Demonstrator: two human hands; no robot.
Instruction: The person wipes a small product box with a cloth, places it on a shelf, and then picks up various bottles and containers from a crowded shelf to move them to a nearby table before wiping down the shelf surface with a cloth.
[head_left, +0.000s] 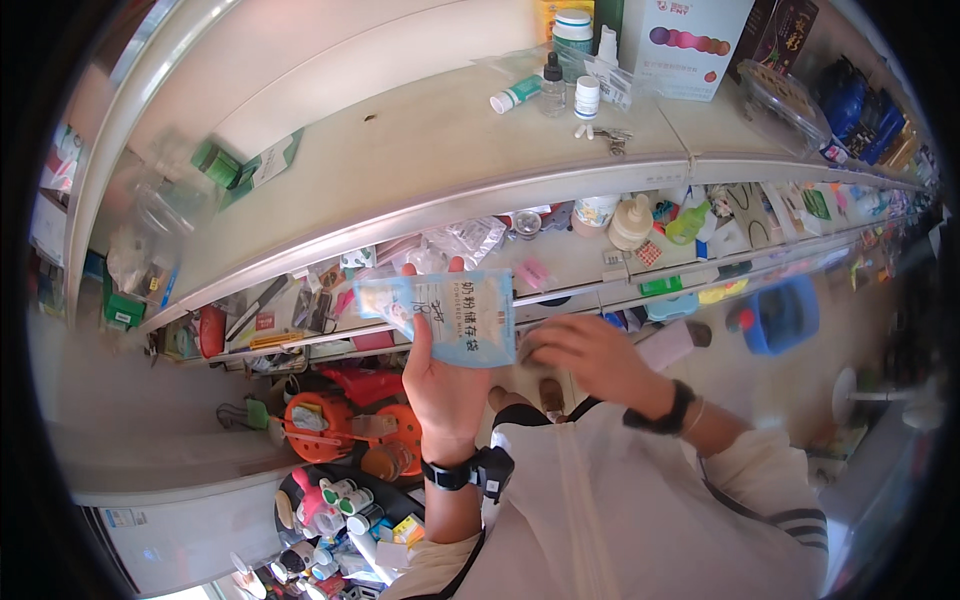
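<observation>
A light-blue powdered milk storage pouch (484, 315) with printing and handwriting lies across my left hand (450, 382), whose thumb presses on its front. Pale powder shows through the pouch's clear part. Just right of the pouch, my right hand (592, 356) hangs with bent, slightly blurred fingers; nothing is seen in it, and its fingertips are partly hidden. On the upper shelf beyond are a small white bottle (586, 99), two white capsules (583, 132), a dropper bottle (553, 90), a green-and-white tube (516, 95) and a bunch of keys (616, 139).
Cluttered lower shelves hold a pump bottle (631, 223), a green bottle (686, 223) and plastic bags. The upper shelf's edge (420, 217) runs across in front of me. Orange stools (319, 427) stand lower left, a blue bin (782, 315) on the floor at right.
</observation>
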